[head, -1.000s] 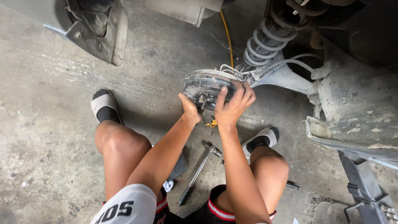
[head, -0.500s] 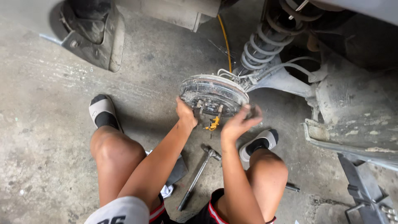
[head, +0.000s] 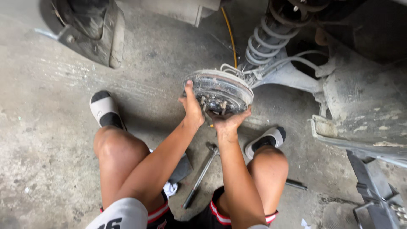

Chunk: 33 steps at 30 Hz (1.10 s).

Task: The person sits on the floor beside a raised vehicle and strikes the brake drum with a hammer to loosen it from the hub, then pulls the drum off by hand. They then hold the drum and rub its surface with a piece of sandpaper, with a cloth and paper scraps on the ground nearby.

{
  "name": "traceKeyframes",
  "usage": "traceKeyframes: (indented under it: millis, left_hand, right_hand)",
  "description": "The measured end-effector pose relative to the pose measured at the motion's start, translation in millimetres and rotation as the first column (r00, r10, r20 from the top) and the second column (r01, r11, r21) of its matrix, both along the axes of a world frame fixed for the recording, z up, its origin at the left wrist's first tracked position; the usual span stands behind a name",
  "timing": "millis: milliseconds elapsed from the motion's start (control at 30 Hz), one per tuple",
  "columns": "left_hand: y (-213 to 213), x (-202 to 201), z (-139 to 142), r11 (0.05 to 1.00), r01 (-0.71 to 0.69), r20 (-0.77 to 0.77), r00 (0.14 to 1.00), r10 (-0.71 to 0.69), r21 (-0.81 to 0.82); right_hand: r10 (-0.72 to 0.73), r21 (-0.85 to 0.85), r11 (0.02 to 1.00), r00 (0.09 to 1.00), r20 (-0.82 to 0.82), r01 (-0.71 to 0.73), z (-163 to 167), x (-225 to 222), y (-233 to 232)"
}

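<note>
Concrete floor (head: pixel 51 161) lies open leftward; left hand (head: pixel 191 108) and right hand (head: pixel 229 122) clasp the brake drum's (head: pixel 218 90) rim (fingers probably curled).

A car repair workshop: a stained concrete floor (head: pixel 51 140), a raised car's coil spring (head: pixel 271 38) and brake drum (head: pixel 218 91) far in the middle, a long wrench (head: pixel 201 176) lying near, and a metal stand (head: pixel 377 191) at the near right.

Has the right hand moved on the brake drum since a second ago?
Yes. The right hand slid from the top of the drum down to its underside, nearer the wrench.
</note>
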<state>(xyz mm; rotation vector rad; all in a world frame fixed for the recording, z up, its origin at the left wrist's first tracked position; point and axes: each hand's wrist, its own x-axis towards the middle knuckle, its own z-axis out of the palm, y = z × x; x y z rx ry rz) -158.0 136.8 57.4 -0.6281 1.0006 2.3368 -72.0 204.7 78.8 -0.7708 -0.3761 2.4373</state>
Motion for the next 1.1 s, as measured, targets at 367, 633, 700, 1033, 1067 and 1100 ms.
traceKeyframes:
  millis: [367, 633, 700, 1033, 1067, 1100]
  left_hand:
    - [-3.5, -4.4, 1.8, 0.997, 0.057, 0.041, 0.998, -0.055, -0.058]
    - [-8.0, -8.7, -19.0, 0.975, 0.206, -0.108, 0.971, -0.215, -0.083]
    - [-11.9, -6.6, -22.5, 0.905, 0.347, -0.136, 0.937, -0.322, 0.246]
    - [-12.2, -9.4, -6.8, 0.953, 0.07, -0.148, 0.982, -0.118, -0.296]
    - [-9.7, -8.1, -5.6, 0.92, -0.004, -0.247, 0.964, -0.102, -0.392]
    - [-6.6, -6.2, -4.8, 0.869, -0.078, -0.322, 0.942, -0.096, -0.488]
  right_hand:
    - [0.05, 0.057, 0.997, 0.995, -0.089, -0.045, -19.0, 0.3, 2.7]
    - [0.05, -0.009, 0.999, 0.975, -0.218, -0.053, -31.6, 0.5, 8.9]
    - [-0.062, 0.094, 0.994, 0.995, 0.075, 0.055, -24.3, 1.1, 11.5]
    - [-0.069, -0.141, 0.987, 0.995, 0.075, 0.08, -17.4, -0.8, -0.1]
    - [-0.057, -0.137, 0.989, 0.998, 0.022, 0.059, -20.4, -2.2, -1.6]
    - [-0.041, -0.141, 0.989, 0.999, -0.01, 0.04, -23.1, -3.3, -2.1]
